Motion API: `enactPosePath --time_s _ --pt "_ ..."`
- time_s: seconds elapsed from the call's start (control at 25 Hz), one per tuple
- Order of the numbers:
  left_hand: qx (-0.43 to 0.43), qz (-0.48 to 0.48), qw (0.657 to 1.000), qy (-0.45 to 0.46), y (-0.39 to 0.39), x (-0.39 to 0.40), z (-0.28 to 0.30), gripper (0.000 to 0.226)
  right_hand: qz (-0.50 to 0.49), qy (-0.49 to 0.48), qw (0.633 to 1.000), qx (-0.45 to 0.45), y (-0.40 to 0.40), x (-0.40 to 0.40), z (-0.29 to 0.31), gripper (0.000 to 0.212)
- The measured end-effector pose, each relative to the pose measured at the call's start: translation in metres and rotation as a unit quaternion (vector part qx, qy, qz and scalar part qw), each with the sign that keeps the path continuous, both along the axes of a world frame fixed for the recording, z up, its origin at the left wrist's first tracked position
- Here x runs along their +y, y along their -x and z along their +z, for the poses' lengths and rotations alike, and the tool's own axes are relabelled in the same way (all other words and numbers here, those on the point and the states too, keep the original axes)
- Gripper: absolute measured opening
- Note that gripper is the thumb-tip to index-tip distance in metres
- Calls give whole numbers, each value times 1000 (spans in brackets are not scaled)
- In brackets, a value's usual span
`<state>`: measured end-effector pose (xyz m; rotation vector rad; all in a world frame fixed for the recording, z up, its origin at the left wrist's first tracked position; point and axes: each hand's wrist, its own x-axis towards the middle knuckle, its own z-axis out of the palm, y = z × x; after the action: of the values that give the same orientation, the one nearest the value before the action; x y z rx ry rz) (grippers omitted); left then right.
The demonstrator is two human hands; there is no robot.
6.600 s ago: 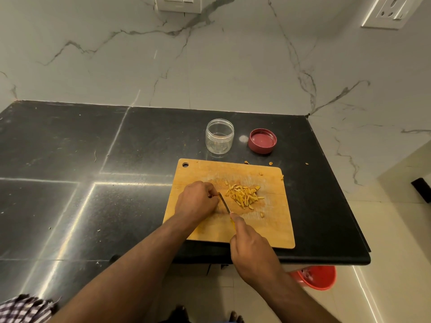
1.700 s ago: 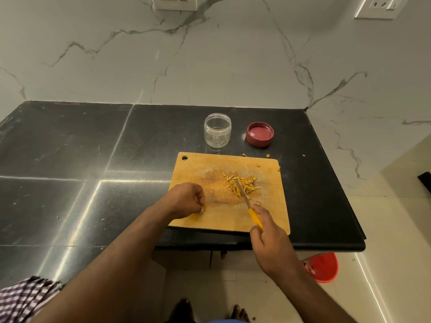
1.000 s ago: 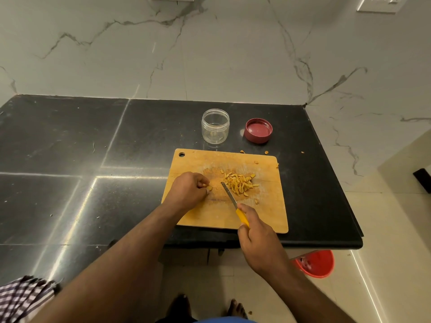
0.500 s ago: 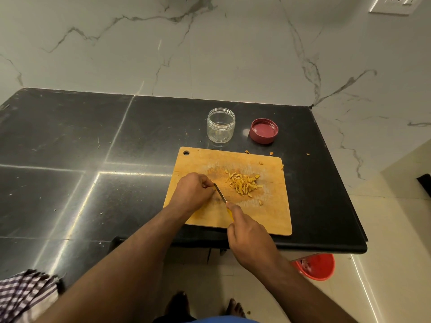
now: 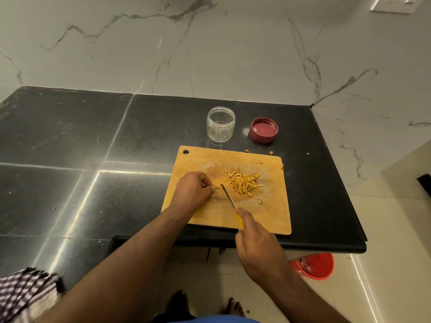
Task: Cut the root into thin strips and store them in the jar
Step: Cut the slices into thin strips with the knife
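- A rectangular wooden cutting board (image 5: 268,213) with a small hole in its far-left corner lies on a glossy black stone counter (image 5: 70,141), near the counter's front edge and right end.
- The left hand (image 5: 192,193) rests on the board's left part, fingers curled down and pinching a small yellowish piece of root (image 5: 216,187) against the wood at the fingertips; most of that piece is hidden under the fingers.
- The right hand (image 5: 256,247) is closed around the yellow handle of a small knife (image 5: 228,197), the index finger laid along the top; the thin metal blade angles up and left, its tip just beside the pinched root piece.
- A heap of thin yellow-orange root strips (image 5: 242,184) sits on the board just right of the blade, with a few loose bits scattered near it and on the counter beyond the board's far edge.
- A clear, round, lidless plastic jar (image 5: 220,124) stands upright on the counter just behind the board; it looks nearly empty.
- A dark red round screw lid (image 5: 264,130) lies upturned to the right of the jar, apart from it.
- A red plastic tub (image 5: 314,265) sits on the pale floor below the counter's right end.
- A checked cloth (image 5: 25,294) shows at the lower left corner.
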<state>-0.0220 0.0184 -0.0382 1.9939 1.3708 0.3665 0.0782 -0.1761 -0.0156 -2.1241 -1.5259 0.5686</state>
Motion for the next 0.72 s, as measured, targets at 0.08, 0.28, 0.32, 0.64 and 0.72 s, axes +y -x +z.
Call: enactPosePath --time_s 0.08,0.28,0.32,0.64,0.72 --pt "-1 -4 1000 -3 1 0 -1 9 0 -7 1000 7 2 6 3 48" --pt "-9 -7 1000 -9 2 0 -1 9 11 16 1000 -9 4 23 0 49" --pt "-10 -8 1000 -9 2 0 -1 9 13 19 1000 -13 5 26 -1 49" --pt "-7 -5 1000 -4 0 1 -1 7 31 34 999 -27 5 27 -6 49" --pt "-5 -3 1000 -3 0 0 -1 5 28 34 999 -19 5 14 -5 48"
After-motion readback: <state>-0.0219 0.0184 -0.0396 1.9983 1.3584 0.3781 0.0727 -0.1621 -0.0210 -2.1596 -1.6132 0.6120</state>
